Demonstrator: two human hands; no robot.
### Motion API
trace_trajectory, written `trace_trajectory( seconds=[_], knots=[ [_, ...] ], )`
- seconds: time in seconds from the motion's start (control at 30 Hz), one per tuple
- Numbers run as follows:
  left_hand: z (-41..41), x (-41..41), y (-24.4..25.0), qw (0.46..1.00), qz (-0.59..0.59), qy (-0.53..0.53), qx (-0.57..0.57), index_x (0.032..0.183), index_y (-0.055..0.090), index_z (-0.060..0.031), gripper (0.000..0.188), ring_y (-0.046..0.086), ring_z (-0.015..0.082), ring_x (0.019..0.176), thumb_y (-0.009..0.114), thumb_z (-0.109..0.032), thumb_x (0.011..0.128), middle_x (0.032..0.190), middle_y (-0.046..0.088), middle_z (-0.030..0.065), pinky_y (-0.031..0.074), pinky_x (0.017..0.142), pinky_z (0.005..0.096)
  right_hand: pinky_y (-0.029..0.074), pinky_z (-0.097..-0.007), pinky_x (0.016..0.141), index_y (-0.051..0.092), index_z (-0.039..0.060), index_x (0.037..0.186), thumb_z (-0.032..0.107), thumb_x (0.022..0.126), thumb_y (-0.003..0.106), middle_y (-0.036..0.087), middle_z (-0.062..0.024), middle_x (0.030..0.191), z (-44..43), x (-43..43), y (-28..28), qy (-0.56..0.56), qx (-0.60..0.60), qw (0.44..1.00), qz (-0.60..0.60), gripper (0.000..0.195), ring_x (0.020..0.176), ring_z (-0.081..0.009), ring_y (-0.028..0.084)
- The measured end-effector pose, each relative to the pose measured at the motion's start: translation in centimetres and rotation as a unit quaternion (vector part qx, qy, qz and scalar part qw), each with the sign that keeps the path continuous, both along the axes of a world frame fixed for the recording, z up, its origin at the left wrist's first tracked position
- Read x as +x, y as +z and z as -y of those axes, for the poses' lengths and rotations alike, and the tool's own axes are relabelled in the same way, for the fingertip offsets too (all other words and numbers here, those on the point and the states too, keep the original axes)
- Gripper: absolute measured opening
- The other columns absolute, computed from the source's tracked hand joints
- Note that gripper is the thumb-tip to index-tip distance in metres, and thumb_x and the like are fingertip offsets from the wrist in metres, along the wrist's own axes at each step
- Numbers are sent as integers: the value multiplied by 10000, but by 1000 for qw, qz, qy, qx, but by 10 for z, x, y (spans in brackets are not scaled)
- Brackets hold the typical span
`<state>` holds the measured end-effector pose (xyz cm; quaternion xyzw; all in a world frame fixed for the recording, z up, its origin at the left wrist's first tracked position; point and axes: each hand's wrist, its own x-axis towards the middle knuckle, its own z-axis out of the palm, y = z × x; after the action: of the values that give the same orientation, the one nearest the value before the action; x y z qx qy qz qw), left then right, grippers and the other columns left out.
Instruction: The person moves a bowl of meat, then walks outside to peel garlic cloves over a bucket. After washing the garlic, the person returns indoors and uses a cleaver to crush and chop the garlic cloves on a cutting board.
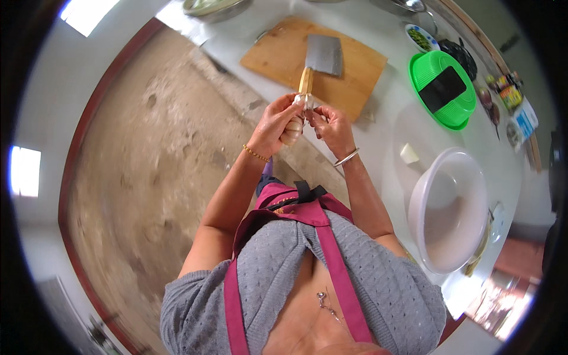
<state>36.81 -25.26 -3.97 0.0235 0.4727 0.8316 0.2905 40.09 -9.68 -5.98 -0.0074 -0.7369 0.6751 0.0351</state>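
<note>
My left hand (271, 126) holds garlic bulbs (293, 131); one bulb hangs below the fingers and another sits at the fingertips. My right hand (333, 128) touches the upper bulb, its fingers bent around a white piece, perhaps a clove. Just beyond the hands, a cleaver (324, 55) with a wooden handle lies flat on a wooden cutting board (270, 53), its handle pointing toward me. The fingers partly hide the garlic.
A light-coloured table (386, 146) carries an upturned green plastic basket (461, 111) with a black phone (443, 89) on it. Near it are a bowl of chopped greens (419, 39), a black plastic bag (459, 57), a white chunk (409, 154) and a large white basin (448, 213). Bare floor (146, 155) lies left.
</note>
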Motion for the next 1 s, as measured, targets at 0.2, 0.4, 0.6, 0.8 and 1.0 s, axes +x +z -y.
trace_trajectory(
  seconds=[0.2, 0.4, 0.6, 0.8, 1.0],
  knots=[
    [20, -139, -14, 976, 44, -209, 36, 1177, 512, 16, 304, 478, 74, 503, 540, -108, 900, 788, 579, 39, 373, 409, 206, 330, -216, 445, 620, 20, 775, 199, 839, 601, 485, 41, 569, -2, -77, 6, -152, -60, 983, 79, 191, 499, -27, 420],
    [-6, -206, -11, 904, -250, -168, -303, 1061, 596, -6, 270, 531, 92, 554, 625, -136, 826, 762, 605, 49, 423, 451, 227, 445, -422, 542, 587, 51, 785, 234, 826, 570, 616, -132, 690, -46, -105, -25, -342, 361, 864, 75, 188, 597, -354, 560],
    [-25, -238, -43, 836, -400, -141, -349, 1021, 643, -39, 286, 604, 135, 598, 680, -136, 755, 873, 586, 91, 468, 509, 259, 468, -430, 769, 481, 42, 1141, 63, 740, 554, 567, -165, 1025, -57, -98, -46, -348, 461, 816, 28, 408, 880, -344, 559],
    [-7, -240, -39, 961, -186, -44, -199, 1082, 580, -34, 310, 544, 155, 558, 643, -167, 809, 881, 566, 61, 439, 485, 265, 413, -405, 877, 413, 21, 1287, 64, 791, 556, 546, -153, 1165, -64, -94, -50, -384, 402, 829, -64, 518, 1044, -299, 520],
    [-2, -207, -25, 965, 163, -151, 138, 1074, 541, 28, 214, 568, 198, 947, 466, -47, 888, 1023, 597, 109, 473, 837, 342, 460, -215, 591, 438, 27, 1299, 285, 936, 478, 627, -70, 988, -14, -82, 19, -387, 93, 916, -55, 448, 732, -106, 590]
  ],
)
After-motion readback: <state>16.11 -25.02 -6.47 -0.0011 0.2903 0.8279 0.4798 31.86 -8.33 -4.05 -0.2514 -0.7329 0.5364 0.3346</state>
